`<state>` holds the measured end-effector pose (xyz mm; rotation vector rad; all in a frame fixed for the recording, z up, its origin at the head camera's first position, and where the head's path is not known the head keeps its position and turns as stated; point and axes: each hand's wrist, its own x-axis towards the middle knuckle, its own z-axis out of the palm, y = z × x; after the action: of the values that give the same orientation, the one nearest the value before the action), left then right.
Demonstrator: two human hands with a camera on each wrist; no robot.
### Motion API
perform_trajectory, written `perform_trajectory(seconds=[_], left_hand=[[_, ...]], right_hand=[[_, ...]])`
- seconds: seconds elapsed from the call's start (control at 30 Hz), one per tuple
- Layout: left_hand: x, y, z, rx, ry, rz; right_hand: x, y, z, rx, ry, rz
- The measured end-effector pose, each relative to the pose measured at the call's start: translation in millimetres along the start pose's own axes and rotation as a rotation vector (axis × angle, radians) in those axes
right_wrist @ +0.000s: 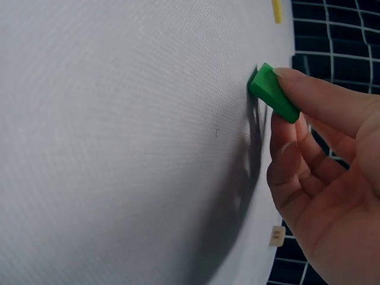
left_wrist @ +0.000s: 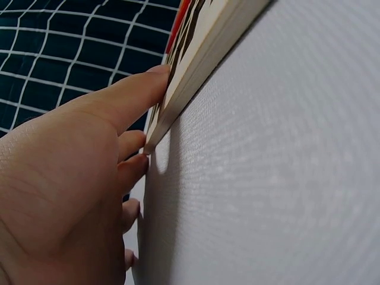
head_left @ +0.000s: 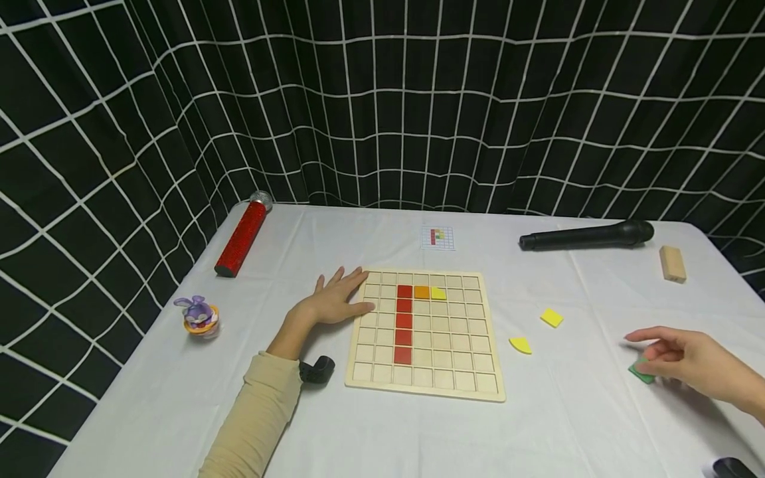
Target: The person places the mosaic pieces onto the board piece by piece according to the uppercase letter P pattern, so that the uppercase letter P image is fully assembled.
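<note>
At the right of the table in the head view, my right hand (head_left: 687, 364) holds a green tile (head_left: 642, 372). The right wrist view shows the green tile (right_wrist: 274, 95) pinched between thumb and fingers, one edge tilted up off the cloth. My left hand (head_left: 335, 299) rests with spread fingers at the upper left edge of a wooden grid board (head_left: 442, 393); the thumb (left_wrist: 139, 95) lies on the rim in the left wrist view. Set in the board are a column of several red tiles (head_left: 404, 320), an orange tile (head_left: 422, 293) and a yellow tile (head_left: 439, 293).
Between board and right hand lie a yellow square tile (head_left: 552, 318) and a yellow quarter-round tile (head_left: 521, 345). Behind the board is a pattern card (head_left: 438, 238). Around the edges are a red microphone (head_left: 242, 239), a black microphone (head_left: 586, 236), a wooden block (head_left: 673, 264) and a purple rabbit figure (head_left: 197, 315).
</note>
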<state>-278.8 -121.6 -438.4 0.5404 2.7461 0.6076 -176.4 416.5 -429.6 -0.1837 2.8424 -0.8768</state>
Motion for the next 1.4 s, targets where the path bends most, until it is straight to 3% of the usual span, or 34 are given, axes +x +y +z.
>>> perform_trajectory(seconds=[0.3,0.4,0.5,0.67,1.4], left_hand=[[1.4,-1.8,-1.3,0.005,-0.001,0.006],[1.0,-1.5,-1.8,-0.001,-0.003,0.007],[0.0,-0.8,-2.3,-0.007,-0.005,0.01],[-0.8,-0.7,-2.7,-0.005,-0.007,0.016],[0.5,-1.8,0.6,-0.005,0.004,0.009]], right_hand=[[8.8,-1.9,-4.3,-0.024,-0.011,0.136],[14.0,-5.2,-2.1,0.034,-0.008,0.196],[17.9,-10.5,0.3,0.163,-0.018,0.227],[22.5,-22.6,4.8,0.354,-0.063,0.22],[45.0,-77.5,34.9,0.487,-0.121,0.1]])
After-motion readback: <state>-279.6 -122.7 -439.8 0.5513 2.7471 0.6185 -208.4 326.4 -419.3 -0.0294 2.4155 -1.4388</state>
